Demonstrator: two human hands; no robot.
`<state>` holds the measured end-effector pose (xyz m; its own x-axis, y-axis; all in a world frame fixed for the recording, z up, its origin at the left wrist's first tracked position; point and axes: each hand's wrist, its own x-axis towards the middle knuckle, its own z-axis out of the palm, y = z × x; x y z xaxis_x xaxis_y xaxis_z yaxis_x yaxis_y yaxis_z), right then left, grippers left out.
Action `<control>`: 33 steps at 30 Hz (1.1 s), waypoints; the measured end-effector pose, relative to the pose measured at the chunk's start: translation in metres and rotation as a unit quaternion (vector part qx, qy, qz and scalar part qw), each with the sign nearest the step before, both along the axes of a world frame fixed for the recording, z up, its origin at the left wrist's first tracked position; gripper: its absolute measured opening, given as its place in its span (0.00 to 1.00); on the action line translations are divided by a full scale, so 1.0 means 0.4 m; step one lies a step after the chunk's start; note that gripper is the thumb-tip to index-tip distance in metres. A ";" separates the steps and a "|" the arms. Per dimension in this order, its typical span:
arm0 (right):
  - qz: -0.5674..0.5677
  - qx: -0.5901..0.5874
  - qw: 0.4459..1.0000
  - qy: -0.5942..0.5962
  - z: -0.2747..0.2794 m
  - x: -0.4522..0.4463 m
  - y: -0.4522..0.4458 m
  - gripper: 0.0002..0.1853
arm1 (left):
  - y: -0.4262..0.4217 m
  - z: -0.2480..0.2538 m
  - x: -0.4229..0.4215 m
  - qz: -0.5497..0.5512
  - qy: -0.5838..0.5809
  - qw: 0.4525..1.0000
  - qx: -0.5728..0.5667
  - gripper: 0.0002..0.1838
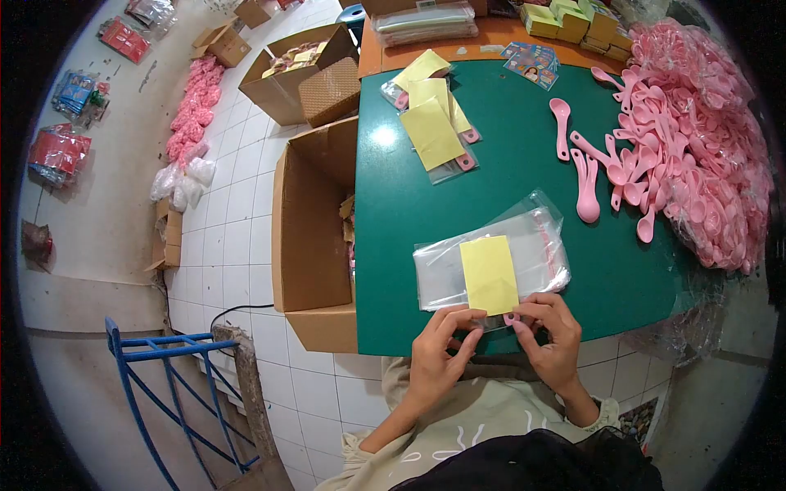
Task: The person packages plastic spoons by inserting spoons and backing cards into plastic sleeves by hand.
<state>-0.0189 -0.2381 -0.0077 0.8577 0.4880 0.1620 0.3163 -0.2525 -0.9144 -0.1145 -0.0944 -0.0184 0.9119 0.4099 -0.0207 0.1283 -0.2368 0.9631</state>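
Note:
A yellow card (pixel 490 274) lies over a stack of clear plastic bags (pixel 440 274) near the front edge of the green table. My left hand (pixel 442 352) pinches the lower left corner of the small clear bag around the card. At its lower right, my right hand (pixel 550 335) has fingers closed on the same bag, where a bit of pink handle shows. Most of what is under the card is hidden. Farther up the table, several packed bags with yellow cards (pixel 432 133) overlap, pink handle ends sticking out.
Loose pink spoons (pixel 586 186) and a big heap of bagged pink spoons (pixel 712 147) fill the right side. Blue printed cards (pixel 532 65) and yellow boxes (pixel 565 23) are at the back. An open cardboard box (pixel 315 221) stands against the table's left edge.

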 end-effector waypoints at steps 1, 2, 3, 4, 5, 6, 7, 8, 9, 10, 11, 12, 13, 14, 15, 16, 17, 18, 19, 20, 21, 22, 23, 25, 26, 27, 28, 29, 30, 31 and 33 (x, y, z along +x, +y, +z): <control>0.002 -0.013 1.000 0.004 0.003 0.001 0.000 0.08 | 0.001 0.001 0.000 -0.001 0.013 1.000 -0.001 0.18; 0.004 -0.026 1.000 0.008 0.005 0.002 -0.001 0.09 | 0.000 0.003 -0.001 -0.001 0.027 1.000 -0.003 0.19; 0.006 -0.040 0.999 0.011 0.006 0.003 -0.002 0.09 | 0.000 0.004 -0.001 -0.003 0.040 0.999 -0.005 0.20; 0.005 -0.040 0.999 0.020 0.005 0.004 -0.003 0.09 | -0.003 0.004 -0.001 0.013 0.037 0.999 -0.034 0.22; 0.004 -0.040 0.999 0.029 0.003 0.005 -0.005 0.10 | -0.008 0.003 0.000 0.028 0.035 0.997 -0.062 0.24; 0.003 -0.040 0.998 0.038 0.001 0.005 -0.007 0.11 | -0.011 0.002 0.000 0.043 0.033 0.994 -0.091 0.27; 0.000 -0.029 0.998 0.050 -0.003 0.006 -0.008 0.11 | -0.011 0.000 0.000 0.042 0.030 0.994 -0.097 0.28; -0.003 -0.018 0.998 0.063 -0.010 0.005 -0.010 0.11 | -0.011 -0.003 0.000 0.042 0.027 0.993 -0.103 0.30; -0.006 -0.007 0.997 0.075 -0.017 0.005 -0.012 0.11 | -0.011 -0.007 -0.001 0.041 0.024 0.993 -0.110 0.32; -0.003 0.004 0.996 0.090 -0.024 0.005 -0.014 0.12 | -0.009 -0.010 -0.003 0.034 0.026 0.992 -0.119 0.32; -0.001 0.016 0.994 0.104 -0.031 0.005 -0.016 0.12 | -0.005 -0.012 -0.007 0.026 0.029 0.991 -0.129 0.32; 0.002 0.027 0.993 0.118 -0.035 0.006 -0.020 0.12 | -0.002 -0.015 -0.011 0.019 0.031 0.990 -0.139 0.33; 0.013 0.059 0.986 0.158 -0.034 0.007 -0.024 0.13 | 0.001 -0.020 -0.015 0.020 0.006 0.980 -0.199 0.34; 0.023 0.092 0.976 0.198 -0.031 0.009 -0.030 0.14 | 0.004 -0.026 -0.019 0.022 -0.019 0.966 -0.257 0.35; 0.034 0.124 0.963 0.238 -0.026 0.010 -0.034 0.14 | 0.007 -0.029 -0.021 0.024 -0.044 0.948 -0.314 0.36; 0.057 0.109 0.964 0.234 -0.020 0.011 -0.038 0.15 | 0.012 -0.026 -0.018 0.020 -0.021 0.947 -0.321 0.42; 0.080 0.093 0.965 0.231 -0.013 0.012 -0.043 0.16 | 0.015 -0.021 -0.013 0.001 -0.041 0.919 -0.393 0.41; 0.103 0.077 0.965 0.227 -0.003 0.014 -0.046 0.17 | 0.017 -0.014 -0.005 -0.018 -0.061 0.885 -0.462 0.41; 0.119 0.041 0.978 0.165 0.015 0.016 -0.045 0.17 | 0.019 -0.003 0.005 -0.038 -0.081 0.844 -0.529 0.40; 0.135 0.004 0.985 0.103 0.037 0.019 -0.039 0.17 | 0.022 0.023 0.021 -0.042 -0.079 0.866 -0.493 0.36; 0.149 -0.032 0.988 0.038 0.054 0.023 -0.030 0.16 | 0.020 0.041 0.031 -0.030 -0.058 0.868 -0.493 0.35; 0.153 -0.034 0.988 -0.016 0.063 0.026 -0.021 0.17 | 0.018 0.056 0.038 -0.018 -0.037 0.870 -0.492 0.33; 0.137 -0.036 0.989 -0.043 0.068 0.023 -0.012 0.16 | 0.017 0.063 0.042 -0.006 -0.016 0.871 -0.491 0.32; 0.104 -0.041 0.989 -0.095 0.072 0.017 0.002 0.15 | 0.012 0.050 0.044 -0.017 -0.020 0.876 -0.481 0.30; 0.091 -0.046 0.990 -0.101 0.068 0.016 0.002 0.14 | 0.009 0.045 0.044 -0.022 -0.022 0.879 -0.476 0.30; 0.079 -0.052 0.990 -0.107 0.059 0.012 0.002 0.14 | 0.007 0.044 0.045 -0.020 -0.024 0.877 -0.480 0.30; 0.067 -0.057 0.990 -0.112 0.053 0.009 0.002 0.13 | 0.005 0.043 0.046 -0.019 -0.027 0.875 -0.483 0.30; 0.068 -0.052 0.989 -0.123 0.052 0.007 0.001 0.12 | 0.005 0.042 0.046 -0.016 -0.031 0.873 -0.486 0.30; 0.070 -0.047 0.987 -0.134 0.051 0.006 0.000 0.11 | 0.005 0.040 0.045 -0.017 -0.038 0.863 -0.503 0.29; 0.071 -0.042 0.986 -0.146 0.050 0.007 -0.001 0.10 | 0.006 0.037 0.044 -0.017 -0.045 0.853 -0.520 0.28; 0.104 -0.006 0.986 -0.133 0.053 0.012 -0.005 0.10 | 0.006 0.029 0.045 -0.002 -0.061 0.838 -0.543 0.27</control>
<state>-0.0140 -0.2401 0.0136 0.6671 0.6519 0.3606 0.5906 -0.1679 -0.7893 -0.0966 -0.0920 -0.0068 0.9354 0.2068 -0.2867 0.0153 0.7865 0.6174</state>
